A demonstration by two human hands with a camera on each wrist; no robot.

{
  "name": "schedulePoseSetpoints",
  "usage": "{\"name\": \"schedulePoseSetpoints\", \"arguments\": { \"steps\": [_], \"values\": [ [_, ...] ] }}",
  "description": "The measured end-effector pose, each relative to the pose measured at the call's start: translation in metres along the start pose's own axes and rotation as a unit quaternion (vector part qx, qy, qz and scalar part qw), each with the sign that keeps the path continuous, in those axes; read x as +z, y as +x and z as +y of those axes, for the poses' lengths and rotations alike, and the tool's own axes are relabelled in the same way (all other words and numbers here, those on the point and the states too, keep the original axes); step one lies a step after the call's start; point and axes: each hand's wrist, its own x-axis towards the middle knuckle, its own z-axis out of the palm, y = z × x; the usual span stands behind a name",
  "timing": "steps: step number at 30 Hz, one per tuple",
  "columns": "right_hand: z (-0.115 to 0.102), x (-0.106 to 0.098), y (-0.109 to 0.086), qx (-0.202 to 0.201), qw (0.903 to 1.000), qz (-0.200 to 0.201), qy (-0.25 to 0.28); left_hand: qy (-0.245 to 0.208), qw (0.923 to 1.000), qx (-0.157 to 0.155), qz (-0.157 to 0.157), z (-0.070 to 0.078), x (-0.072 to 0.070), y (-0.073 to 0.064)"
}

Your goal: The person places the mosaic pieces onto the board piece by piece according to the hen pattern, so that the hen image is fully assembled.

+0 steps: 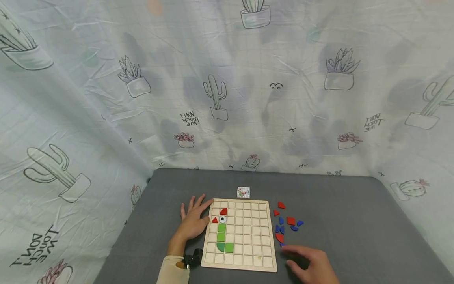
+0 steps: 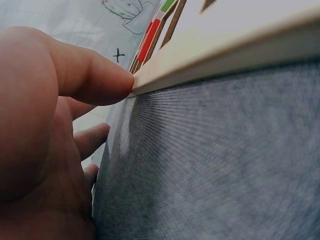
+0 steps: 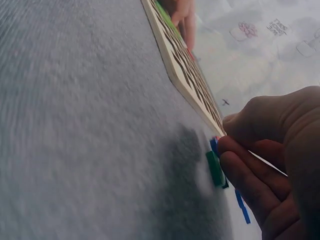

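Observation:
A wooden grid board (image 1: 252, 269) lies on the grey table. My left hand (image 1: 193, 223) rests along its left side with fingers spread, and in the left wrist view the thumb (image 2: 107, 82) touches the board's edge. On the grid, green squares (image 1: 221, 236), a dark green quarter-round (image 1: 220, 247), a white eye tile (image 1: 222, 219), a red triangle (image 1: 214, 220) and a red quarter-round (image 1: 224, 212) form a figure. My right hand (image 1: 312, 264) hovers right of the board, thumb and forefinger apart. Beneath its fingers, the right wrist view shows a green piece (image 3: 215, 169), hidden in the head view.
Right of the board lie loose pieces: a red square (image 1: 291, 221), red quarter-rounds (image 1: 281, 205), a small red triangle (image 1: 276, 213) and several blue pieces (image 1: 300, 223). A small picture card (image 1: 243, 192) sits beyond the board. A patterned curtain (image 1: 227, 98) hangs behind the table.

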Motion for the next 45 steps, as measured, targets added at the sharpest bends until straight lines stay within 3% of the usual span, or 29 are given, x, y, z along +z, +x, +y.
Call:
{"name": "schedulePoseSetpoints", "arguments": {
  "steps": [5, 12, 14, 18, 21, 25, 32, 36, 41, 45],
  "values": [
    [0.003, -0.007, -0.001, 0.009, 1.0, -0.004, 0.001, 0.0, 1.0, 0.001, 0.004, 0.001, 0.0, 0.0],
    [0.014, -0.007, -0.001, -0.055, 0.9979, -0.024, -0.022, -0.002, 1.0, 0.001, 0.005, 0.002, 0.0, 0.0],
    [0.016, -0.005, 0.0, -0.071, 0.9968, -0.009, -0.034, 0.001, 1.0, 0.0, 0.005, 0.002, 0.0, 0.001],
    [0.017, -0.002, 0.001, -0.093, 0.9918, 0.06, -0.064, 0.001, 1.0, 0.001, 0.004, 0.001, 0.0, 0.001],
    [0.018, -0.001, 0.004, -0.068, 0.988, 0.11, -0.084, 0.0, 1.0, 0.001, 0.004, 0.001, 0.001, 0.001],
    [0.022, -0.004, 0.01, -0.016, 0.9843, 0.146, -0.098, 0.002, 1.0, -0.001, 0.004, 0.002, 0.0, 0.001],
    [0.037, -0.014, 0.019, -0.034, 0.9784, 0.186, -0.083, 0.005, 1.0, -0.001, 0.004, 0.001, 0.001, 0.001],
    [0.044, -0.022, 0.02, -0.031, 0.981, 0.174, -0.08, 0.004, 1.0, -0.002, 0.003, 0.0, 0.001, 0.001],
    [0.049, -0.03, 0.014, 0.012, 0.9872, 0.135, -0.084, 0.003, 1.0, -0.004, 0.0, -0.001, 0.001, 0.001],
    [0.05, -0.034, 0.008, 0.024, 0.9882, 0.12, -0.092, 0.004, 1.0, -0.003, 0.001, -0.001, 0.001, 0.001]
  ]
}}
